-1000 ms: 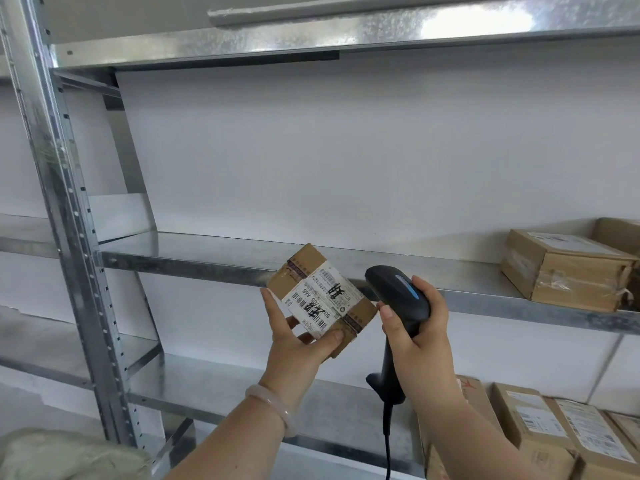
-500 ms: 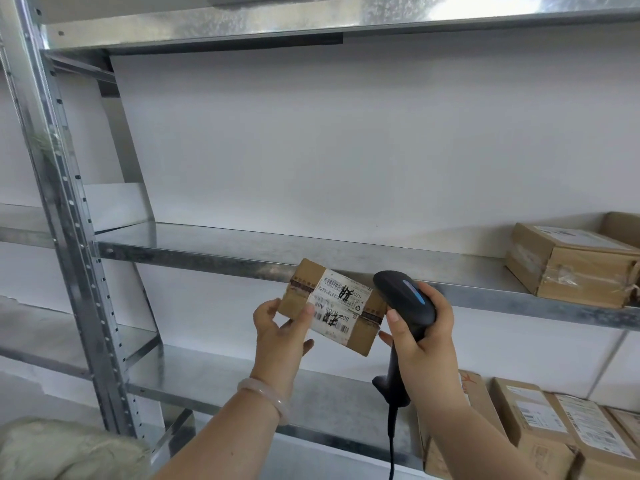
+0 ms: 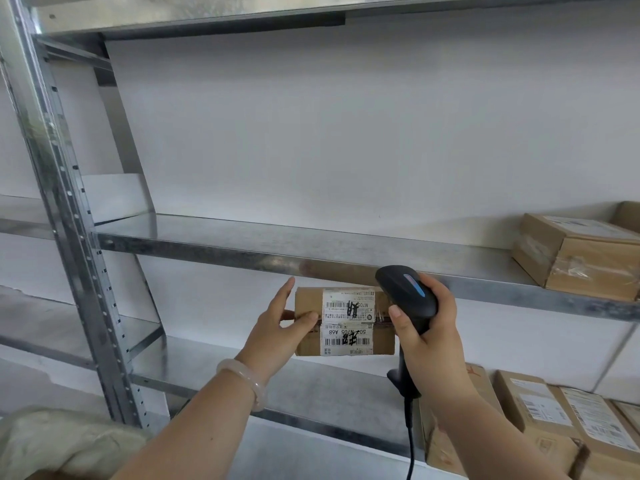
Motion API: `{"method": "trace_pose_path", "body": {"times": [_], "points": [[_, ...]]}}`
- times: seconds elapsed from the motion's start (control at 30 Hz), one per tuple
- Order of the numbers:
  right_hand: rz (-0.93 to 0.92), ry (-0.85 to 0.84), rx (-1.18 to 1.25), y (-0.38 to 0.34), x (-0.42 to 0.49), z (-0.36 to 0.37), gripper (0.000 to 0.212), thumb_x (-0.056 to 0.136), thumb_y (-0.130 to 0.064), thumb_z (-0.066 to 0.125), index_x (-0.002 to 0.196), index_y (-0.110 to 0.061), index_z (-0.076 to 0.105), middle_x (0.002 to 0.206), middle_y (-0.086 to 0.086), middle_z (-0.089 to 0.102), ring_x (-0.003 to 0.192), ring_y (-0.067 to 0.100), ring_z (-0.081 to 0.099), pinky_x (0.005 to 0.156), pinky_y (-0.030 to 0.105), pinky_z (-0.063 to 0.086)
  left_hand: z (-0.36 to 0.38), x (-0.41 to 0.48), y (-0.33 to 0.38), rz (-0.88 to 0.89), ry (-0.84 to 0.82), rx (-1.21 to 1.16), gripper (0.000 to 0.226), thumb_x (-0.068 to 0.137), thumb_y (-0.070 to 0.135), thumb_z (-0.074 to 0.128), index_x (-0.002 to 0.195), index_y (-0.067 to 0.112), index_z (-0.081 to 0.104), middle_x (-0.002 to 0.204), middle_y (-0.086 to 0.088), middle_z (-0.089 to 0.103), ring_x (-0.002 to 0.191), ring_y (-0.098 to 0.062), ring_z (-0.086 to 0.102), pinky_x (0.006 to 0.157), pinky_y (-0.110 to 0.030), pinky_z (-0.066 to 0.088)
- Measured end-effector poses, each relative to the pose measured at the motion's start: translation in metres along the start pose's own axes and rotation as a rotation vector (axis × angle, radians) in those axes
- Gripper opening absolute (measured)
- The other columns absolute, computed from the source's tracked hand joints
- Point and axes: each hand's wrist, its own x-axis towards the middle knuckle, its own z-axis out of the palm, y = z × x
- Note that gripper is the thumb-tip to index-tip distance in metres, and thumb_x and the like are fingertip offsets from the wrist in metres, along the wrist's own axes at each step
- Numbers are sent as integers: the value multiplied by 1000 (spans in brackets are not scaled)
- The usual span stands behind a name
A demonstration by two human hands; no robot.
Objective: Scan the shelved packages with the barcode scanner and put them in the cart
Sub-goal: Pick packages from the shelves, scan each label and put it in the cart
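The small cardboard package (image 3: 346, 322) sits just below centre of the frame, under the lip of the middle shelf (image 3: 242, 252); a second ago it was tipped on a diagonal and held higher, and it has since been turned level, so both white labels (image 3: 348, 304) now face the camera squarely. The left hand (image 3: 277, 327) grasps its left end, thumb pressed on the front face, other fingers behind or along the edge. The right hand (image 3: 426, 334) is wrapped round the handle of the barcode scanner (image 3: 407, 296), whose head overlaps the package's upper right corner, cable hanging toward the bottom edge. I read the levelling as lining up a barcode, so the scan is probably the step in hand; the cart is out of view. More boxes wait at the right edge (image 3: 581, 254) and lower right (image 3: 554, 420).
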Motion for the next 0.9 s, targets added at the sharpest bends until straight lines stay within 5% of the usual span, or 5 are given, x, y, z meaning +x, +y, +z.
{"method": "trace_pose_path", "body": {"times": [0.2,0.4,0.63,0.8,0.9], "points": [[26,-3,-8,1,3,3,52,92,-21,64,136,-30,38,104,-31,53,87,-21,54,66,-1,42,-9,-2,-5,-1,-101,-4,69,90,24,71,132,60,30,119,13,54,102,-14,65,88,-40,59],[-5,-66,-19,3,1,10,50,93,-21,63,134,-31,36,91,-57,45,85,-22,54,65,-1,42,-25,-3,-10,-15,-47,16,66,87,21,74,132,52,37,117,4,57,106,-20,62,87,-40,59],[-17,-212,43,1,-17,27,55,90,-25,66,119,-60,34,105,-16,65,83,12,69,68,29,59,-63,-10,-21,-109,132,-201,57,89,16,71,132,42,47,119,-9,61,108,-25,63,86,-48,59],[-85,-430,-28,-2,-44,48,57,88,-27,68,121,-59,34,107,-28,61,86,15,69,70,44,59,-88,-24,-33,-126,226,-199,59,88,18,72,135,42,45,120,-7,60,111,-27,61,87,-51,58],[-98,-530,-67,-6,-58,60,55,87,-32,67,122,-59,33,106,-27,61,87,12,69,75,42,58,-104,-37,-40,-137,274,-195,60,89,19,72,136,43,44,118,-7,63,108,-26,64,86,-49,59]]}}
